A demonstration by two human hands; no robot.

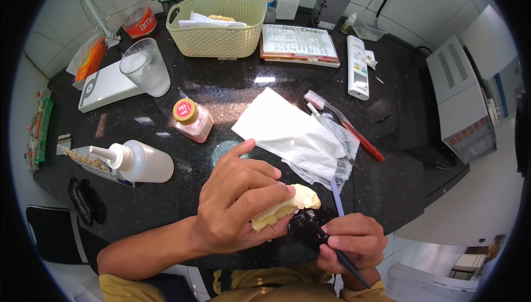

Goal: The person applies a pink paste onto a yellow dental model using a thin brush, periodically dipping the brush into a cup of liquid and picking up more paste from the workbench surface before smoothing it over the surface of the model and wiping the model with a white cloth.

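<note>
Right up close, the right hand [357, 239] pinches a slim black tool [350, 267], its fine tip right by the edge of a cream dental model [304, 195]; from where I stand I can't tell if they touch. The left hand [235, 199] grips that model, all waxy sheen and tooth-like bumps, above the near part of the worktop [404, 191], glossy, black and speckled. One finger lifts clear of it!

A little further, a purple stick [336, 199] pokes out beside crinkly clear film, and off left lies a milky plastic squeeze bottle [149, 161] with a tapered nozzle. Next, a soft, creased white paper towel [282, 128], a red-handled toothbrush [362, 141] just beside it. Over there, a squat jar [193, 122] of pinkish contents wears a gold cap, white lettering on its red label. Behind, a cloudy glass [148, 69] leans over a smooth white box [108, 86]. At the back, a woven-look, pale green plastic basket [215, 42] holds papers, and beside it a flat stack [298, 42] shows dense dark print.
</note>
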